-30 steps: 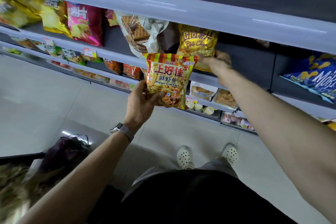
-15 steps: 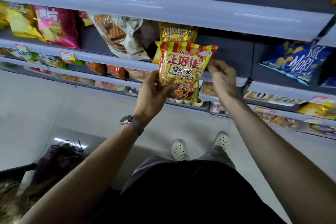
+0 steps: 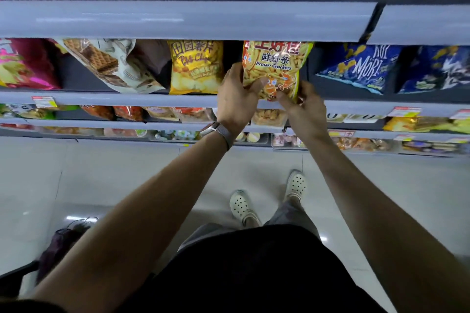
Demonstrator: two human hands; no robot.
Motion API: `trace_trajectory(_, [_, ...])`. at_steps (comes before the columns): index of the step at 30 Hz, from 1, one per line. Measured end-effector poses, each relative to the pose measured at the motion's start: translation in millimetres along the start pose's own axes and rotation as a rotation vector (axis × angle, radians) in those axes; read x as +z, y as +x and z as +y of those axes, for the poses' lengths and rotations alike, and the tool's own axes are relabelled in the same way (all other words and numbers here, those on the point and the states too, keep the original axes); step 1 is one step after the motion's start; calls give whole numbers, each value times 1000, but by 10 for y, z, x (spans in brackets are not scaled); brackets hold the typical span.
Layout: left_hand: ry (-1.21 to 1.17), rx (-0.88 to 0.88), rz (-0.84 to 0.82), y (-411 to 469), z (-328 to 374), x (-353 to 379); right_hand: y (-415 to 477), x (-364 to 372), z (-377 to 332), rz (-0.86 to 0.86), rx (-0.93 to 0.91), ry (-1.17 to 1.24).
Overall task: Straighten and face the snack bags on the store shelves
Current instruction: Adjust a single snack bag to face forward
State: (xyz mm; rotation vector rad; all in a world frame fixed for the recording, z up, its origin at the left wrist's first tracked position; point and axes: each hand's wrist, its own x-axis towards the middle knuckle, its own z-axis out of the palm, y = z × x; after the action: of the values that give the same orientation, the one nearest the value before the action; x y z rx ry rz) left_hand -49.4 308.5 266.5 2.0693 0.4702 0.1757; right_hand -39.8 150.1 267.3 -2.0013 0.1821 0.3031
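The prawn crackers bag [image 3: 276,68] is held upright at the front of the shelf [image 3: 127,99], with its printed face turned outward. It is placed between the yellow potato chips bag [image 3: 195,68] and the blue snack bag [image 3: 361,66], and a dark gap is seen on either side of it. Its top edge is hidden behind the grey rail of the shelf above [image 3: 178,20]. Its lower left corner is gripped by the left hand [image 3: 236,99], with the thumb laid across the front and the fingers tucked behind. Its lower right corner is gripped by the right hand [image 3: 305,107], with the thumb on the front and the fingers curled round the side edge. Whether the bag's bottom rests on the shelf cannot be told, as it is covered by the hands. A wristwatch [image 3: 216,132] is worn on the left wrist. A wafer bag [image 3: 112,63] is seen leaning beside the yellow bag.
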Motion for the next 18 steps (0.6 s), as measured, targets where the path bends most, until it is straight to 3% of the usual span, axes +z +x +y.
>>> trace_trajectory(5, [-17, -20, 42, 165, -27, 97, 315, 90, -78, -4, 1, -60])
trace_trajectory(14, [113, -77, -77, 124, -120, 19, 340, 91, 31, -48, -6, -424])
trace_trajectory(18, [173, -61, -130, 64, -144, -35, 273, 47, 7, -79, 11, -438])
